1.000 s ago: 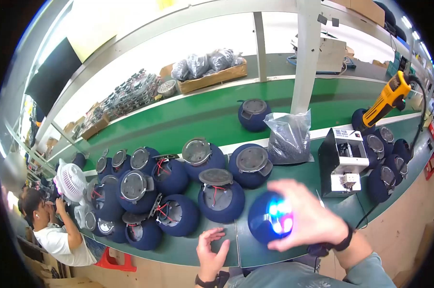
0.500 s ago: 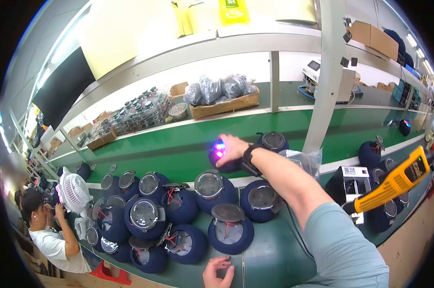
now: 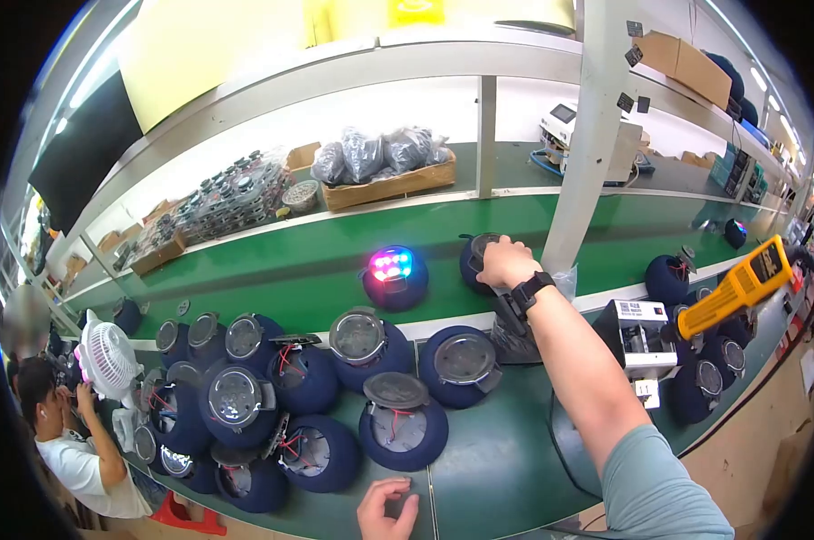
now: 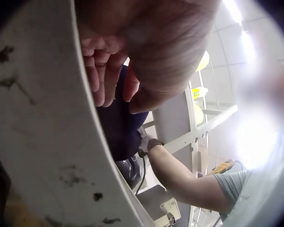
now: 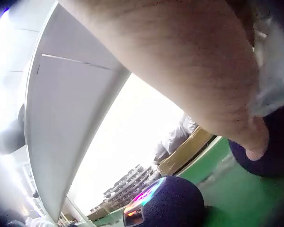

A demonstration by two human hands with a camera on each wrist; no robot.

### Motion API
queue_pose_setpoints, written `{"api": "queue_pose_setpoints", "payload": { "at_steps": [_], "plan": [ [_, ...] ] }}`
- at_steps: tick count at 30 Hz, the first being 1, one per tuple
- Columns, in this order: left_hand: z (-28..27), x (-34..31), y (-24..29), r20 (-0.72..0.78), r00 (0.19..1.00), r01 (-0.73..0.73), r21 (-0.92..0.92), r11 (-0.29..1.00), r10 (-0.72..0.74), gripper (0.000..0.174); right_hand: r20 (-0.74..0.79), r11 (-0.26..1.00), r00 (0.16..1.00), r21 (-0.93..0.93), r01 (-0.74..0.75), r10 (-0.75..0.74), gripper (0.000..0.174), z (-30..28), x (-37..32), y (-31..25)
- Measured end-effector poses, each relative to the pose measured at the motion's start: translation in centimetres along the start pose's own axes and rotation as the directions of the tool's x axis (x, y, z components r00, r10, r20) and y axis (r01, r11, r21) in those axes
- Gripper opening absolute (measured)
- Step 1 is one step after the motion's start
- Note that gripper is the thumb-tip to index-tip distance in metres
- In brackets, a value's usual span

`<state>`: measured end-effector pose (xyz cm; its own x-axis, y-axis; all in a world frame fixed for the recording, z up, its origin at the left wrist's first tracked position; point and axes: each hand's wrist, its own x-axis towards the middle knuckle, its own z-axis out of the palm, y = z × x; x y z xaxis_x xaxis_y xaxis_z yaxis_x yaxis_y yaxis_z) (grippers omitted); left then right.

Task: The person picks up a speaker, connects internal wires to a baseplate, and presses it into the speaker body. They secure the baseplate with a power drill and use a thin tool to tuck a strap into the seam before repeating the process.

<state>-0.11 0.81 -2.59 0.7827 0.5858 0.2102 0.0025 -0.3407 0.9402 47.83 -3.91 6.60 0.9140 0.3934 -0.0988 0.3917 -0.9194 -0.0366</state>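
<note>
On the green strip in the head view stands a round dark blue speaker with lit coloured lights [image 3: 394, 277], untouched; the right wrist view shows it too [image 5: 175, 205]. To its right, my right hand [image 3: 508, 263] grips another dark blue speaker [image 3: 471, 266] by its upper side, its thumb against the round side [image 5: 274, 151] in the right wrist view. My left hand [image 3: 387, 509] lies at the bench's front edge with loosely curled fingers, holding nothing, below an open speaker [image 3: 403, 441] with red wires. In the left wrist view the left hand [image 4: 151, 52] hangs close to the camera.
Several dark blue speakers [image 3: 233, 405] crowd the bench's left and middle. A plastic bag [image 3: 518, 344], a small machine [image 3: 639, 339] and a yellow tool [image 3: 736, 288] stand to the right. A white post [image 3: 589, 153] rises behind. A seated person [image 3: 81, 459] is at far left.
My right hand took the lit speaker from the bench to the green strip, let it go, then moved right and took hold of another speaker. The head view has shifted.
</note>
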Motion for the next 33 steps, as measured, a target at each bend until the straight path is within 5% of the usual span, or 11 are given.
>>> {"api": "queue_pose_setpoints", "payload": {
  "at_steps": [8,10,12,14,16,20,21,27,33],
  "plan": [
    [-0.2,0.1,-1.6,-0.011,0.999,-0.033,0.030,0.999,0.033,0.020,0.049,0.985,0.987,0.092,0.148,-0.153,0.038,-0.2,0.6,2.3],
    [-0.6,-0.1,-3.2,0.072,0.995,-0.079,0.058,0.995,0.074,0.038,0.000,0.992,0.995,0.071,0.100,-0.100,0.043,-0.3,0.6,2.3],
    [-0.3,-0.1,-1.7,-0.050,0.996,0.060,-0.166,0.984,-0.069,0.031,0.036,0.992,0.995,0.090,0.089,-0.092,0.050,-1.9,0.1,2.5],
    [-1.2,1.3,0.8,-0.084,0.995,-0.065,-0.157,0.985,0.053,0.035,0.089,0.998,0.994,0.017,0.068,-0.069,0.057,-1.1,2.0,2.8],
    [-2.4,3.6,2.6,-0.045,0.987,-0.156,-0.048,0.987,0.154,0.055,0.086,1.000,0.996,-0.001,0.031,-0.030,0.060,-2.2,0.7,2.0],
    [-2.0,8.8,5.5,0.040,0.997,-0.076,0.396,0.915,0.065,0.123,0.076,0.996,0.997,-0.085,0.035,-0.029,0.062,-1.6,1.7,2.4],
    [-1.7,9.5,5.3,0.087,0.996,-0.017,0.376,0.927,-0.017,0.140,0.049,0.996,0.998,-0.088,0.031,-0.027,0.065,-1.5,1.8,2.3],
    [0.3,9.6,3.2,0.141,0.990,-0.066,0.437,0.897,0.004,0.133,0.112,0.998,0.993,-0.058,-0.033,0.039,0.060,-2.4,1.3,1.7],
    [2.9,1.8,6.7,0.344,0.938,-0.121,0.405,0.906,-0.028,0.137,0.085,0.995,0.994,-0.072,-0.062,0.068,0.060,-1.5,3.7,2.3]
  ]
}}
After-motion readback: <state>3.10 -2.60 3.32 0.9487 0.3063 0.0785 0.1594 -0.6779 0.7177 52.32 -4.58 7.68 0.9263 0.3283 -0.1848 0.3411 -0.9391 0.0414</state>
